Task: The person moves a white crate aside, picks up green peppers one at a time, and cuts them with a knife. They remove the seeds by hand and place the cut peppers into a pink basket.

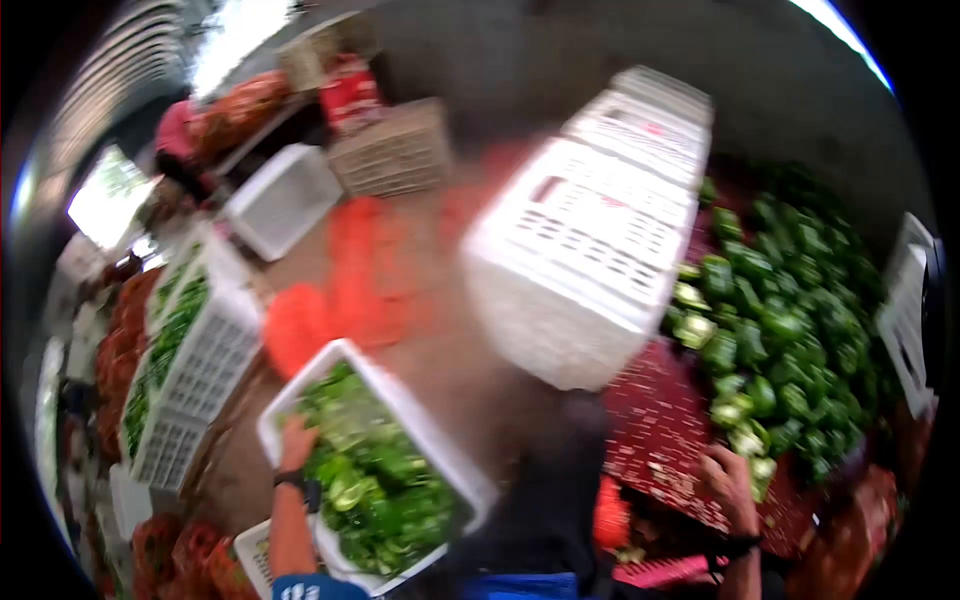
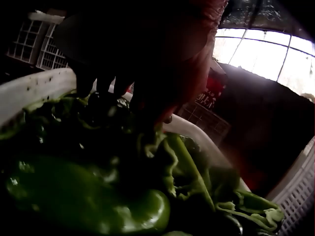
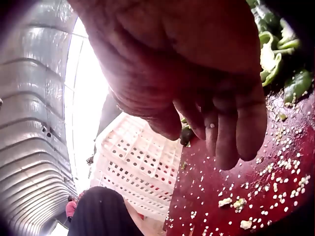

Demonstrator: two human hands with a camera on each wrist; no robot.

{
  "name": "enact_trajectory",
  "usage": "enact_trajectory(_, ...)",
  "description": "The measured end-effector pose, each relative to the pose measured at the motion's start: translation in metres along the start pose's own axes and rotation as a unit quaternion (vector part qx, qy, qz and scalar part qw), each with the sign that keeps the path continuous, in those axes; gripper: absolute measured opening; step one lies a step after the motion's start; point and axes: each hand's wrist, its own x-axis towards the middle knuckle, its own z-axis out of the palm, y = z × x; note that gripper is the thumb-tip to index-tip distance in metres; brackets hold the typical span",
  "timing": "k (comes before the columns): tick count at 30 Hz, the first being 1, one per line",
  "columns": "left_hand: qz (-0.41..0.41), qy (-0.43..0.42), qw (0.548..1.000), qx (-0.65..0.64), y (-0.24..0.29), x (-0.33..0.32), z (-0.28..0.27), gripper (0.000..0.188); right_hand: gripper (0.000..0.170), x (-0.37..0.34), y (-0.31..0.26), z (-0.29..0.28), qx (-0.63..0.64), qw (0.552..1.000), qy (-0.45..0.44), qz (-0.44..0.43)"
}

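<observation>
My left hand [image 1: 297, 440] is at the left side of a white plastic crate [image 1: 472, 497] filled with cut green peppers [image 1: 375, 470]. In the left wrist view its shadowed fingers [image 2: 101, 83] point down over the pieces, close to a large glossy pepper [image 2: 88, 196]; no held piece shows. My right hand [image 1: 728, 485] hovers over a dark red tabletop [image 1: 650, 410] strewn with pale seeds. Seen from the right wrist, the fingers [image 3: 226, 132] hang loosely bent with nothing visible in them. Near that hand lie split peppers [image 1: 748, 440], at the edge of a pile of green peppers [image 1: 800, 330].
Upturned white crates [image 1: 600, 220] stand at the table's far left. Orange-red net bags [image 1: 350, 280] lie on the floor ahead. Crates of long green vegetables [image 1: 185, 350] line the left. Another white crate [image 1: 285, 205] and a person in pink [image 1: 175, 135] are farther back.
</observation>
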Motion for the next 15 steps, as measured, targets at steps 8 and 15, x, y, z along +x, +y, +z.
enact_trajectory(8, -0.168, 0.065, 0.881, -0.438, 0.145, 0.041, -0.069, 0.025, 0.018, 0.031, 0.07, -0.071, -0.144, 0.946, 0.288, -0.046)
enact_trajectory(15, -0.203, 0.223, 0.922, -0.242, 0.103, 0.075, -0.045, 0.015, 0.019, 0.019, 0.034, -0.039, 0.049, 0.98, 0.183, -0.053)
